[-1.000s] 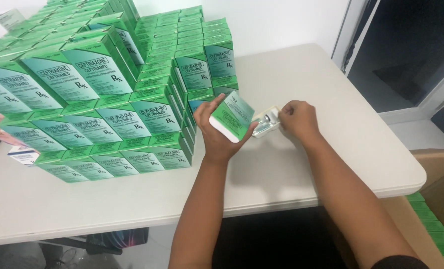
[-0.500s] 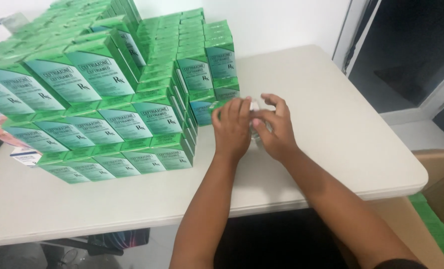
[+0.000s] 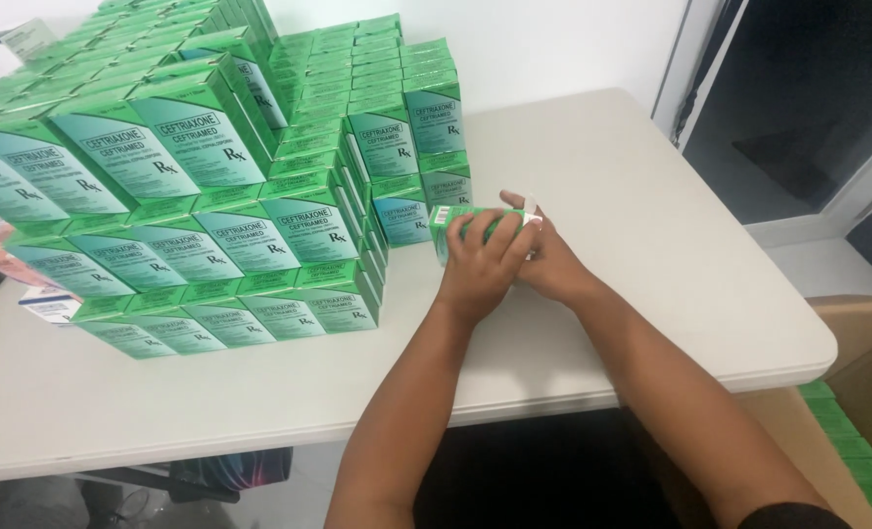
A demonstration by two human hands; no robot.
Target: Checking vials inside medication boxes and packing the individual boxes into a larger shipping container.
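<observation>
Now both hands meet on one green box [image 3: 452, 221] lying on the white table [image 3: 592, 323], just right of the stack [image 3: 211, 176]. Left hand [image 3: 480, 263] wraps over the box's top, fingers curled shut around it. Right hand [image 3: 543, 257] presses against the box's right end, where a white flap [image 3: 530, 207] sticks up; how firmly it grips cannot be told. Cardboard carton [image 3: 862, 392] sits low at near right.

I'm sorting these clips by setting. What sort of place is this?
Probably a pharmacy stockroom or medicine packing room: a big stack of identical green medicine cartons on a plain white folding table, and both hands closing one green carton beside the stack.
</observation>
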